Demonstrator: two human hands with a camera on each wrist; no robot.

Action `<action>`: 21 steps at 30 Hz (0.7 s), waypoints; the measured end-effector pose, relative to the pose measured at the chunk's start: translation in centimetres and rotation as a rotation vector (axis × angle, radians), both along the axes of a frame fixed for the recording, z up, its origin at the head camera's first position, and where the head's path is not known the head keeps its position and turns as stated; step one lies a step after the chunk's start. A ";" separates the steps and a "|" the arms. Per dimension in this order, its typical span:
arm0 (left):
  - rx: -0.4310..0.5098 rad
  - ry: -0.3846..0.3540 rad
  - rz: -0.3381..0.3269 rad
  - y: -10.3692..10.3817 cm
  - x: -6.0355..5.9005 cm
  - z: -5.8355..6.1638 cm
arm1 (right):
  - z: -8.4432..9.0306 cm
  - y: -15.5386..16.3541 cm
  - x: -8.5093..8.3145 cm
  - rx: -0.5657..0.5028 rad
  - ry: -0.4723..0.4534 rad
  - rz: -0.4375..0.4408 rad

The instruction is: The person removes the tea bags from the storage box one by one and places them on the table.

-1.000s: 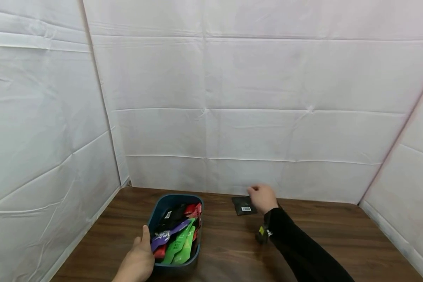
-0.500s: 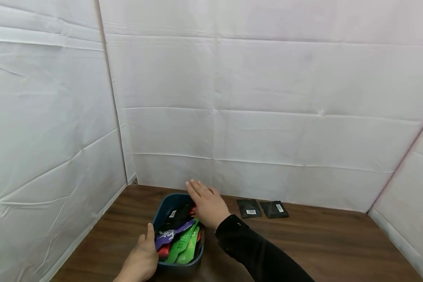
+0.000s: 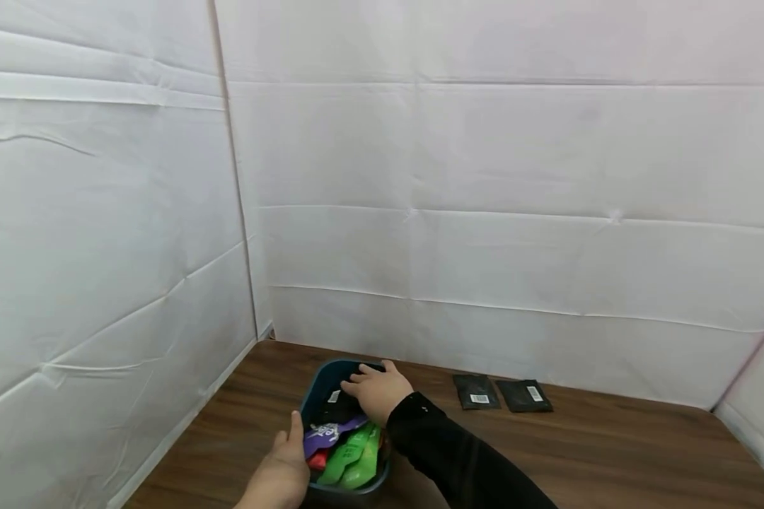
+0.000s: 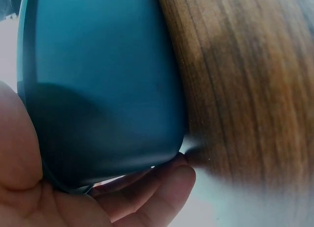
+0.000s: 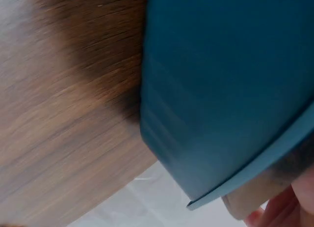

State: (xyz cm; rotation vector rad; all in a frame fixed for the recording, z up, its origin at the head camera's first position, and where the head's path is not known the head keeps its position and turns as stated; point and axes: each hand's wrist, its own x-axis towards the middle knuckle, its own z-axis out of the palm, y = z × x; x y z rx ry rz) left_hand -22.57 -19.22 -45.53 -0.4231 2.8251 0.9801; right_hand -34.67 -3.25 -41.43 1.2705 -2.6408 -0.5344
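A dark blue plastic bin (image 3: 319,382) stands on the table, filled with flat packets. My left hand (image 3: 281,472) holds its near left side, thumb up along the rim and fingers bent round the outside, as the left wrist view shows. Over the far right part of the bin is my right hand (image 3: 380,396), its bent fingers at a black packet (image 5: 294,158) near the rim. A purple packet (image 3: 323,437), green packets (image 3: 361,466) and a red packet (image 3: 318,459) lie in the bin. The right hand covers part of the contents.
Two black packets, a left one (image 3: 474,387) and a right one (image 3: 521,394), lie side by side on the wooden table (image 3: 611,452) near the back wall (image 3: 516,247). White creased sheeting encloses the table at the back and sides.
My right hand has left the second black packet on the table and moved left into the bin, its fingers bending among the packets. The left hand keeps its hold; the view has turned left.
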 end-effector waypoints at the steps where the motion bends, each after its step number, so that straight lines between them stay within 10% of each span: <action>1: 0.006 0.001 0.007 0.3 -0.1 0.0 | -0.1 0.2 -0.1 0.005 -0.015 -0.015; 21: -0.049 0.087 -0.001 0.6 -0.3 0.1 | 0.8 2.7 -2.1 -0.474 -0.230 0.045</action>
